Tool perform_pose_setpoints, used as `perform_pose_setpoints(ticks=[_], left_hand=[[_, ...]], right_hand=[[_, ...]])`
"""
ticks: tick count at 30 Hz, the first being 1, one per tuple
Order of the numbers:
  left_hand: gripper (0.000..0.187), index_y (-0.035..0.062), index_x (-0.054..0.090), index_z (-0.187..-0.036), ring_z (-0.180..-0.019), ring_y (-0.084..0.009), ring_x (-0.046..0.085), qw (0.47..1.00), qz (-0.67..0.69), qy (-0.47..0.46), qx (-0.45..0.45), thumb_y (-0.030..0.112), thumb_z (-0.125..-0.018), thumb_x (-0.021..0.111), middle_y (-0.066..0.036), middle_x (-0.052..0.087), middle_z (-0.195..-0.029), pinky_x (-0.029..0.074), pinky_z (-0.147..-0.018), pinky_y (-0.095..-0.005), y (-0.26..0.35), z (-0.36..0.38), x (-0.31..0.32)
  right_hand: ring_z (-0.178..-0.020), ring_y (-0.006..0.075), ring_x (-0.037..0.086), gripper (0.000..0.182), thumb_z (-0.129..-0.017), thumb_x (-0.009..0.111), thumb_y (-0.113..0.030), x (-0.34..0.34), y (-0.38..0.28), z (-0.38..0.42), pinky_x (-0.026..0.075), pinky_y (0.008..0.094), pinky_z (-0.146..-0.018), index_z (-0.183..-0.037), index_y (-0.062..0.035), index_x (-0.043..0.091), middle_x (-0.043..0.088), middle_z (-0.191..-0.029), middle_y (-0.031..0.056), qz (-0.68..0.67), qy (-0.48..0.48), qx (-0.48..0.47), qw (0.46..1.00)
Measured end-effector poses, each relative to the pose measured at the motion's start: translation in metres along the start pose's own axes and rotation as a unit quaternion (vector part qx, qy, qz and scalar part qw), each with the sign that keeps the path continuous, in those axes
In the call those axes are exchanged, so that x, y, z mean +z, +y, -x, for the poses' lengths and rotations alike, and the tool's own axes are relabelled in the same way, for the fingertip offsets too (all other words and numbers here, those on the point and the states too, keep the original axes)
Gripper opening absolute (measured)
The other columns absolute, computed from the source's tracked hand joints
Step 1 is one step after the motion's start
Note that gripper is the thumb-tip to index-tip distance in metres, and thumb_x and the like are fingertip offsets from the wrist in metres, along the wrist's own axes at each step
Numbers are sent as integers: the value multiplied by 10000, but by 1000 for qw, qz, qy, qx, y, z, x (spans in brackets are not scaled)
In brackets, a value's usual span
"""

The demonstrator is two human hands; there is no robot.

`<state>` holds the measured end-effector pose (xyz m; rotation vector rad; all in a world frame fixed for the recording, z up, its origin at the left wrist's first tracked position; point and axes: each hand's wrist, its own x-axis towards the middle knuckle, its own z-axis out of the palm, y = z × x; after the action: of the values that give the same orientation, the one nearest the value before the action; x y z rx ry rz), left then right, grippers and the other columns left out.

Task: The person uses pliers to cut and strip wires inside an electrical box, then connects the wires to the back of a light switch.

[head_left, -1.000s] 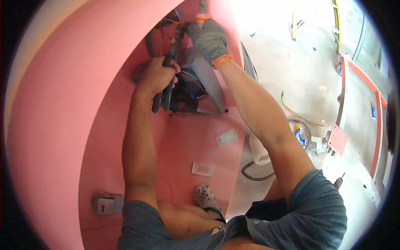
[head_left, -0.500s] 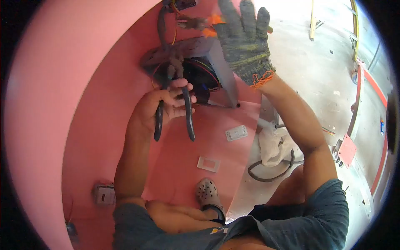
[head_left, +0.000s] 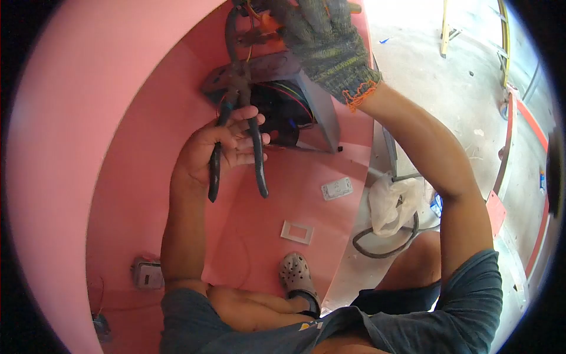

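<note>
The left hand point(head_left: 227, 144) holds pliers point(head_left: 239, 127) with handles spread, nose by the wall box point(head_left: 283, 100). Above, the gloved right hand point(head_left: 321, 38) grips wires point(head_left: 259, 32). Best to steady the wires and close the pliers squarely.

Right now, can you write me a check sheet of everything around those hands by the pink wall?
Surface: pink wall, with an open grey box set in it.
Job's things: pliers, handles spread apart, nose up at the box.
Clutter: two loose switch plates, a white bag, a grey wall socket.
Hands: bare left hand holds the pliers with fingers loose; gloved right hand reaches to the wires above the box.
Cables: coloured wires inside the box; a dark cable looped on the floor.
Surroundings: concrete floor, red frame, the person's clog.
</note>
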<state>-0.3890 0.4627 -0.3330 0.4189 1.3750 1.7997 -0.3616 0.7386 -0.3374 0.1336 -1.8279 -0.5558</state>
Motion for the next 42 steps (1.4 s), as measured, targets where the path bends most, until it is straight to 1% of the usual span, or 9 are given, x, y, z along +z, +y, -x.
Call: perform_pose_setpoints(ticks=[6, 9, 11, 14, 17, 20, 25, 33, 42], left_hand=[[622, -7, 537, -1322, -1183, -361, 563, 988, -149, 29, 38, -22, -702, 481, -165, 491, -1318, 523, -923, -506, -3, 7, 31], [640, -42, 529, -1321, -1203, -359, 542, 984, -159, 8, 77, -23, -683, 478, -187, 477, -1306, 528, -925, -461, 0, -4, 46], [666, -42, 522, -1332, -1161, -328, 561, 982, -169, 16, 85, -28, -667, 470, -172, 489, -1318, 520, -922, -463, 1, -15, 62], [679, -46, 511, -1344, -1125, -281, 571, 971, -213, 34, 106, -32, -668, 461, -150, 494, -1330, 511, -911, -446, 1, -40, 81], [631, -28, 523, -1346, -1081, -221, 580, 952, -279, 51, 118, -16, -717, 475, -124, 530, -1247, 509, -877, -358, 1, -70, 81], [590, 8, 574, -1315, -924, -157, 592, 906, -379, 117, 144, 0, -730, 497, -80, 590, -1065, 497, -775, -278, 4, -85, 93], [503, 55, 651, -1233, -651, -92, 476, 882, -405, 161, 178, 27, -744, 536, -1, 545, -803, 417, -610, -233, 8, -94, 103], [395, 35, 648, -1132, -651, -134, 546, 892, -386, 156, 177, -8, -761, 517, -26, 550, -792, 465, -591, -253, 3, -112, 94], [309, 10, 614, -1016, -781, -223, 646, 953, -236, 68, 177, -40, -743, 478, -134, 603, -984, 581, -694, -361, 14, -101, 87]], right_hand=[[-1096, 415, 498, 472, -818, 592, -203, -2, 23, 5, 380, 555, -960, -1238, 8, 554, 528, -1205, 224, -177, 65, 87, 978], [-1078, 429, 511, 340, -809, 601, -213, 17, 39, 9, 396, 561, -945, -1078, -5, 609, 530, -1188, 243, -348, -95, 148, 921], [-927, 243, 625, 383, -779, 673, -238, 36, 48, 28, 511, 371, -794, -1145, -124, 669, 628, -1183, 117, -192, -107, -19, 975], [-816, 309, 648, 243, -813, 626, -158, 24, 43, 38, 541, 428, -692, -1044, -82, 621, 629, -880, 110, -405, -102, 135, 898], [-810, 313, 645, 253, -814, 620, -124, 26, 47, 45, 539, 434, -682, -1065, -89, 605, 618, -847, 118, -313, -30, 2, 949], [-812, 312, 643, 238, -815, 621, -119, 9, 44, 40, 539, 437, -677, -1049, -86, 607, 618, -889, 116, -395, -172, 153, 889], [-835, 311, 640, 251, -793, 627, -122, 28, 45, 49, 535, 437, -687, -1038, -74, 606, 620, -934, 114, -358, -61, 80, 928], [-889, 317, 630, 265, -789, 642, -158, 37, 43, 54, 523, 451, -731, -1039, -77, 606, 619, -961, 141, -313, -63, 55, 946], [-1244, 385, 413, 520, -731, 681, -163, 68, 21, 35, 309, 546, -1051, -1239, -85, 595, 445, -1340, 177, -157, 99, 256, 949]])
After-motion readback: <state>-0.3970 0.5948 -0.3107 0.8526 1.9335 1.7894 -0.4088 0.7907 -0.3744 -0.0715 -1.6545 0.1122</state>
